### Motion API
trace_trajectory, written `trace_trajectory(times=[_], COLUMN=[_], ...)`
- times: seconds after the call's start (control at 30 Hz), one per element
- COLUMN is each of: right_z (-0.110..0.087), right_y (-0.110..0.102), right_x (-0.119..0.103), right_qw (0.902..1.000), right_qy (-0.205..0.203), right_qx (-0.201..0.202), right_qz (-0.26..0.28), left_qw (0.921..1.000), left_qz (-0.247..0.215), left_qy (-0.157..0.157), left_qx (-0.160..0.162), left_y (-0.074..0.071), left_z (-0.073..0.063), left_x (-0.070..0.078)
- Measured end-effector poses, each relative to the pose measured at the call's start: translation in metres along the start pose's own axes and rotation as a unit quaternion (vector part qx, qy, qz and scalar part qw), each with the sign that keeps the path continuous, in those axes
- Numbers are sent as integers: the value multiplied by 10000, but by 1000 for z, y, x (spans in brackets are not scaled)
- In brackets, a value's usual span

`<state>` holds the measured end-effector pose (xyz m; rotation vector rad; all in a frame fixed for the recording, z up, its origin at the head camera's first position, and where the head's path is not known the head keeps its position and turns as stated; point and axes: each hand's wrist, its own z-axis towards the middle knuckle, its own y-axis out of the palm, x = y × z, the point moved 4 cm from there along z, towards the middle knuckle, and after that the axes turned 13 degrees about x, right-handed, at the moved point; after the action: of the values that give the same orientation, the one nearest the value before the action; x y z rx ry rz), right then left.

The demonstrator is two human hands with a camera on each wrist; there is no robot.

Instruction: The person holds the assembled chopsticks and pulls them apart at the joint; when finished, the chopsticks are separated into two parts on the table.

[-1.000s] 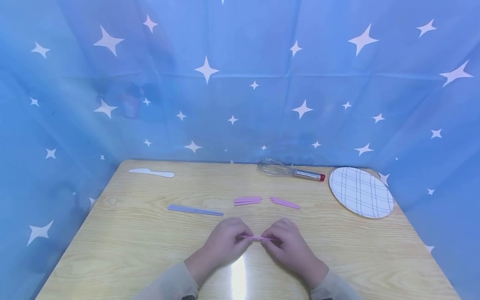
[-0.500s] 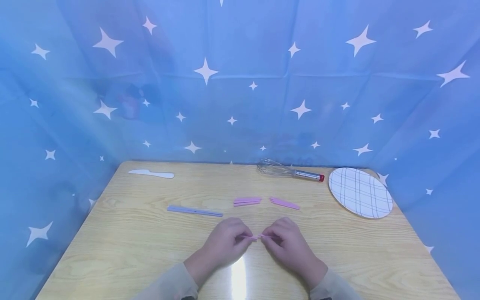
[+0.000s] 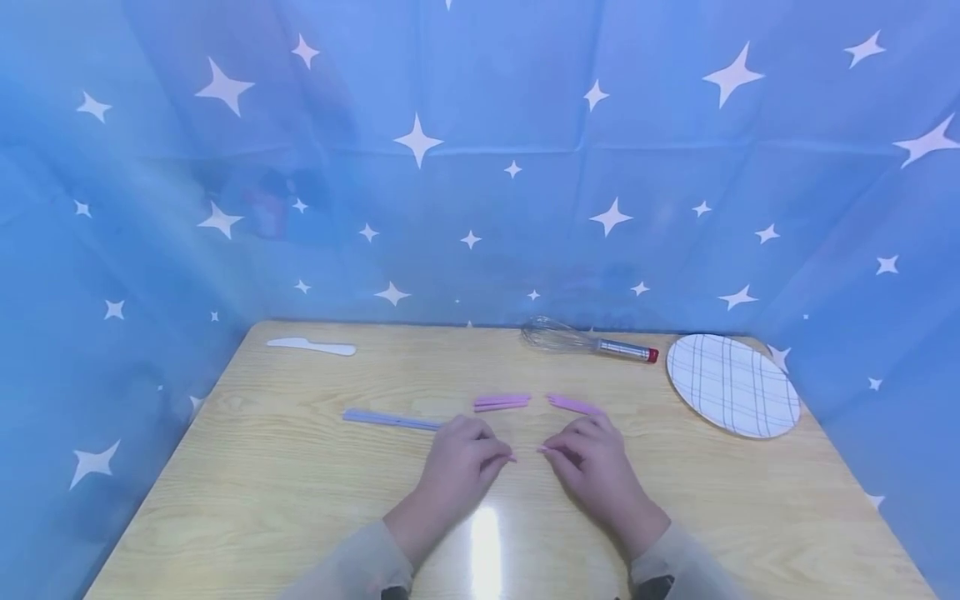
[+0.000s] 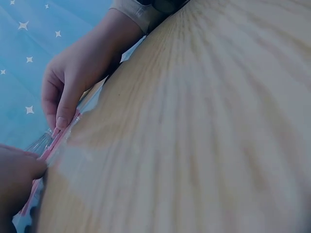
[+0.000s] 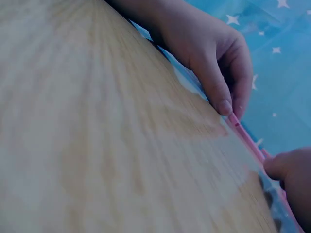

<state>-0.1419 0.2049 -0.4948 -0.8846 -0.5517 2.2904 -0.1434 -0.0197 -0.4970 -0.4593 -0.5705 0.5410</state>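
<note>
At the frame's lower centre, the left hand [image 3: 465, 462] and the right hand [image 3: 596, 467] each pinch a slim pink stick piece [image 3: 513, 457], and a forward slip could scatter the thin pink sticks [image 3: 572, 404] just beyond on the wood-grain counter [image 3: 262, 492].

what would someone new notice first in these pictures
Probably the starry blue backdrop rising behind the table. Next, the left hand and right hand at the near middle, each pinching a thin pink piece. The white checked plate also stands out, toward the table's far right corner.
</note>
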Motion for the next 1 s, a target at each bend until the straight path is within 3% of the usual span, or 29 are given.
trace_trajectory(times=[0.1,0.4,0.73,1.0], right_z=[1,2,7,18], right_y=[-1,-2,-4,-4], right_x=[5,14,27,32], right_qw=[9999,9987,9970,9960], right_qy=[62,306,432,470], right_qx=[-9,0,43,163], right_qz=[-102,-398,-644,-747], left_qw=[9997,9959,9898,9900], left_qz=[222,736,1244,1289], left_qy=[-65,-479,-440,-424], left_qx=[117,-235,-544,-377], left_y=[3,21,34,41], left_z=[3,13,28,41], left_x=[0,-4,-3,-9])
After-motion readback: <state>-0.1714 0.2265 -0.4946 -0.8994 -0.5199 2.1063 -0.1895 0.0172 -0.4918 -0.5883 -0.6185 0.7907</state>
